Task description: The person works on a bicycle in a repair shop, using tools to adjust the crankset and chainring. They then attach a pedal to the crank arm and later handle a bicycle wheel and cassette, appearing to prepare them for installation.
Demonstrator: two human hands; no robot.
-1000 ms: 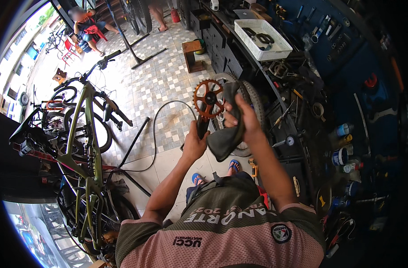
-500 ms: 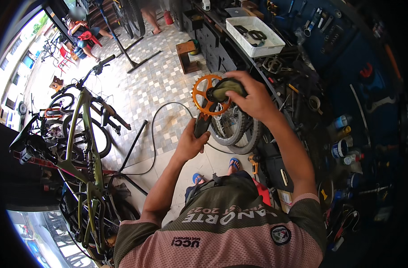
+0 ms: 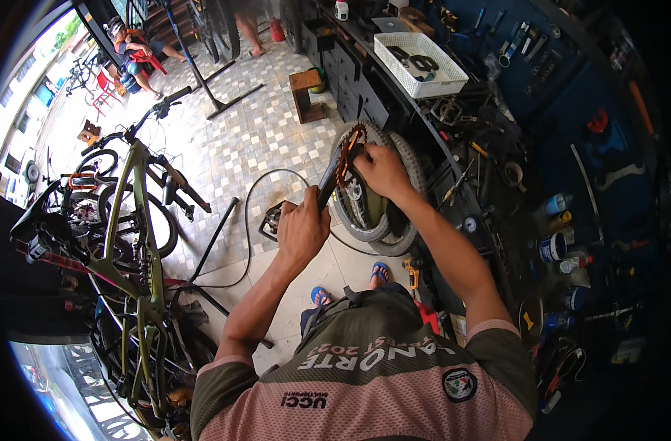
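My left hand (image 3: pixel 302 228) is closed around a dark crank arm (image 3: pixel 327 184), with a pedal (image 3: pixel 271 219) sticking out to its left. The crank's orange chainring (image 3: pixel 348 158), seen nearly edge-on, is at the upper end. My right hand (image 3: pixel 379 169) has bent fingers at the chainring, holding an olive-dark cloth (image 3: pixel 379 212) that hangs below them. Behind both, bicycle wheels (image 3: pixel 407 237) lean by the workbench.
An olive bicycle (image 3: pixel 133 184) and stand stand left, with a black hose on the tiles. Right: cluttered bench with white basket (image 3: pixel 449 73), tool wall (image 3: pixel 549 51), bottles, and a yellow drill (image 3: pixel 414 273). A person (image 3: pixel 137 51) sits far back; another's legs show nearby.
The crankset has turned from face-on to nearly edge-on, exposing the pedal at left. My right hand has moved down and left, and the cloth now hangs lower.
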